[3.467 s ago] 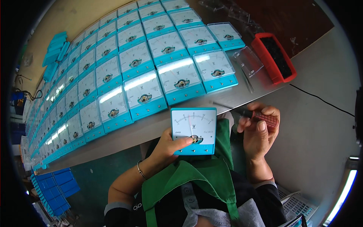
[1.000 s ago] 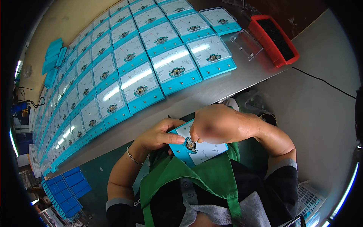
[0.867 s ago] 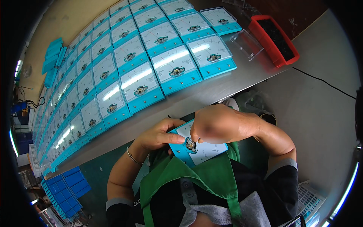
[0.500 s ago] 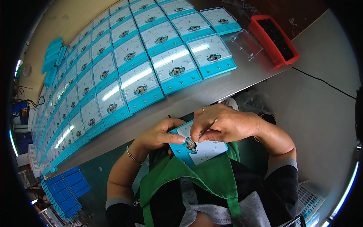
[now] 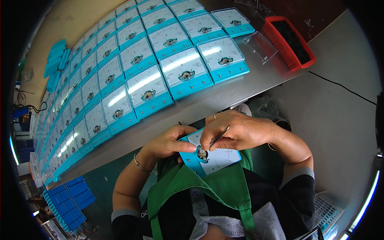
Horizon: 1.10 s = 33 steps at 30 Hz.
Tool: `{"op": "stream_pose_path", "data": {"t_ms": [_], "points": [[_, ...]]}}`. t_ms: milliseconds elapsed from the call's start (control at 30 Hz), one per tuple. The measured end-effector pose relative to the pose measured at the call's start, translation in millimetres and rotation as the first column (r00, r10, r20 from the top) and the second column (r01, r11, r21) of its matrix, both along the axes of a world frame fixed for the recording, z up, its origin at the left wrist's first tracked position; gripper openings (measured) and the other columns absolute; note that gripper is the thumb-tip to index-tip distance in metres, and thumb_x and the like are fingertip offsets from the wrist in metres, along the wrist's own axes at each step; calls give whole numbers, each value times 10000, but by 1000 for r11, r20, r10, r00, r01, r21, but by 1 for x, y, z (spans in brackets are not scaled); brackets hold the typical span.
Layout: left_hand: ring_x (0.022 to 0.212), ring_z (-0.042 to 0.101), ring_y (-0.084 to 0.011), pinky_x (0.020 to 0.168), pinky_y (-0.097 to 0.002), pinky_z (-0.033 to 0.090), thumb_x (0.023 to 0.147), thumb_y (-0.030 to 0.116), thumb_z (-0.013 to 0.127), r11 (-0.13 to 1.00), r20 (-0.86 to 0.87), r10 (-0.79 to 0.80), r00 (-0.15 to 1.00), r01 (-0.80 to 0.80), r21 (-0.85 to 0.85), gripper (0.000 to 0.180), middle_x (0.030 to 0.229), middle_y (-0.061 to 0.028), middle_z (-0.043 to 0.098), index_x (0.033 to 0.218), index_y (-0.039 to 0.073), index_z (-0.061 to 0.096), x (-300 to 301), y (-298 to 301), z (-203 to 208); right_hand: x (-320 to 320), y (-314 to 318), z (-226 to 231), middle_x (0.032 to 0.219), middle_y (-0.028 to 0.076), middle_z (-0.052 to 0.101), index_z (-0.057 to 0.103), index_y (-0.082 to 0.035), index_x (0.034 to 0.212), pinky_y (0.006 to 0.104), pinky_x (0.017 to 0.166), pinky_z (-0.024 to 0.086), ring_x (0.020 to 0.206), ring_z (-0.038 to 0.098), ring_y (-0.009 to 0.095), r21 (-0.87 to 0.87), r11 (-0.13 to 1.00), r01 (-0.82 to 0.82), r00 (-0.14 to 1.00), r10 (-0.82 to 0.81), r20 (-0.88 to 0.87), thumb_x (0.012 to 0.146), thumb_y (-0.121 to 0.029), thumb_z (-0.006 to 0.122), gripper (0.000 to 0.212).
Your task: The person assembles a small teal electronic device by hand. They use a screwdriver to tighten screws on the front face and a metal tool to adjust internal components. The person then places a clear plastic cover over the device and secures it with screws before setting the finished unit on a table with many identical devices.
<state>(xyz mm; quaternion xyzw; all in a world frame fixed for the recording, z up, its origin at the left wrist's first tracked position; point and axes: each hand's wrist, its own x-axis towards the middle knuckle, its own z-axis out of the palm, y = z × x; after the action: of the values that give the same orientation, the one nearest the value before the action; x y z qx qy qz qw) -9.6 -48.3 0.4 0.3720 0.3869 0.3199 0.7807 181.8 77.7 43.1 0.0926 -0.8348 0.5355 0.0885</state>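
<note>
Pinched between thumb and fingers, the teal-and-white meter sits in your left hand, while your right hand closes on a thin metal tool. You have the meter on your own side of the steel bench, short of its near edge, so it seems to rest on your grip rather than on the metal. Your tool appears to point at the small mechanism in the dial, though your fingers hide its tip. Should your right wrist jerk, that tip could bend a fine part or scratch the dial. Your left thumb reaches the mechanism's opening, so if it slides, it may press on something delicate. A slack left pinch could let the meter twist under the tool, or drop away from the bench. Without a cover, the dial would be open to dirt and knocks; a clear cover and a red bin are towards the bench's right end. Anything tiny flicked loose might miss the bench and be hard to find
</note>
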Motion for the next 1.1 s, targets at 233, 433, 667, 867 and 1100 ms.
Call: {"op": "stream_pose_path", "data": {"t_ms": [233,433,667,867,1100], "points": [[475,543,-81,420,-188,422,758,288,648,1000,-23,-10,1000,11,13,423,710,-58,610,978,-65,575,0,1,1,0,0,-2,830,7,617,605,-66,866,336,673,438,770,556,201,-2,1000,-4,1000,4,-15,756,-66,655,121],[476,540,-81,420,-190,418,754,301,654,1000,-44,-15,999,16,9,434,706,-55,608,978,-63,578,0,2,2,0,1,-1,814,-2,615,610,-70,862,328,669,440,763,550,195,19,1000,2,1000,-2,14,750,-58,658,122],[492,543,-81,421,-192,424,748,285,664,1000,-57,-30,998,30,-3,472,729,-62,611,1033,-76,558,1,4,4,-2,2,3,812,-11,617,617,-66,841,314,631,438,735,516,182,18,1000,-19,1000,18,15,731,-37,665,123],[497,549,-79,425,-190,432,745,248,670,999,-60,-29,998,28,-31,451,743,-60,616,1048,-66,560,2,5,4,-3,3,6,818,-13,623,619,-62,846,307,609,434,732,505,179,39,997,-59,998,58,30,715,-28,669,144],[501,555,-83,430,-192,439,743,245,668,999,-57,-47,997,48,8,441,731,-56,617,1055,-51,571,2,6,0,-4,3,9,775,-35,603,572,-97,811,330,591,429,707,514,183,53,995,-79,997,79,-4,713,-60,662,138]]}}
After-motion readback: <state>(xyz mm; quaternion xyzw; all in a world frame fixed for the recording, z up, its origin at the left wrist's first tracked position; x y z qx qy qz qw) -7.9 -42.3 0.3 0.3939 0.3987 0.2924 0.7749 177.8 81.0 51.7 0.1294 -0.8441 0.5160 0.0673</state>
